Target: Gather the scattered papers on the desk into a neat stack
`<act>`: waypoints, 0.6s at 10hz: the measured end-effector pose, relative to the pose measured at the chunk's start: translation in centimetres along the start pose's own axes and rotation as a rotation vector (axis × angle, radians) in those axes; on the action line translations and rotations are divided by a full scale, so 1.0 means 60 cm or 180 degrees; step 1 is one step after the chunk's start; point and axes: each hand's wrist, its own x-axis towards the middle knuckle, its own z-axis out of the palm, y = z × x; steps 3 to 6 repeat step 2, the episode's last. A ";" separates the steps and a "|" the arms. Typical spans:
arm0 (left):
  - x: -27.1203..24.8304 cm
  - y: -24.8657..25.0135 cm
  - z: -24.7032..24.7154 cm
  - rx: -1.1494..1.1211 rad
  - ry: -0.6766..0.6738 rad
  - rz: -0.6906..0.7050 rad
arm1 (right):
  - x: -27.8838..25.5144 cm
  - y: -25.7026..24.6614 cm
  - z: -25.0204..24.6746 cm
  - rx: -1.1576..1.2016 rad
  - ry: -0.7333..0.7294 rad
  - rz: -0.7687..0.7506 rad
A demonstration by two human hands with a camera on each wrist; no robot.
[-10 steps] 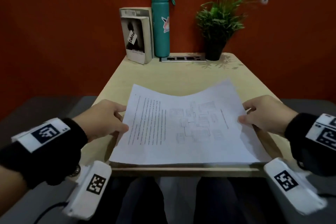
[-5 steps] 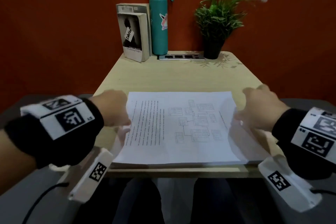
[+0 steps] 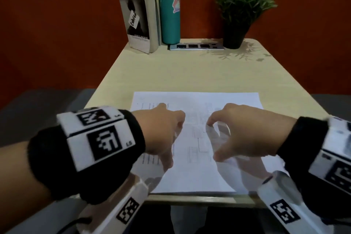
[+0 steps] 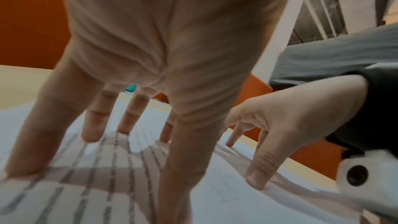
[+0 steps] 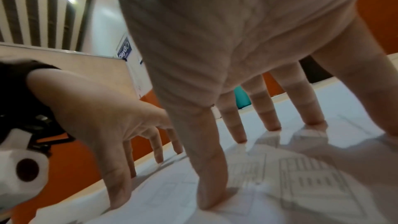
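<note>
A stack of white printed papers [image 3: 195, 104] lies flat on the beige desk [image 3: 171, 74], squared up near its front edge. Both hands stand on top of it. My left hand [image 3: 163, 131] is on the left half, with spread straight fingers [image 4: 92, 125] whose tips press the top sheet [image 4: 86, 193]. My right hand [image 3: 243, 135] is on the right half, its fingers [image 5: 232, 125] likewise straight and tips down on the sheet [image 5: 301, 185]. Neither hand curls round anything. The hands hide the middle of the sheet.
At the desk's far edge stand two books [image 3: 139, 17], a teal bottle [image 3: 170, 5] and a potted plant [image 3: 239, 5], with a grey power strip [image 3: 196, 46] lying between them. Bare desk lies between these and the papers. A red wall is behind.
Both hands let go of the stack's side edges and moved inward onto the top sheet. The bowed papers now lie flat on the desk.
</note>
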 end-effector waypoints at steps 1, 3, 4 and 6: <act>0.010 -0.013 0.019 -0.0073 0.0104 -0.0033 | -0.007 0.001 0.003 -0.0113 -0.0052 0.0026; 0.018 -0.015 0.032 -0.0020 -0.0070 -0.0031 | -0.006 0.000 0.003 -0.0449 -0.0050 0.0083; 0.018 -0.015 0.032 -0.0020 -0.0070 -0.0031 | -0.006 0.000 0.003 -0.0449 -0.0050 0.0083; 0.018 -0.015 0.032 -0.0020 -0.0070 -0.0031 | -0.006 0.000 0.003 -0.0449 -0.0050 0.0083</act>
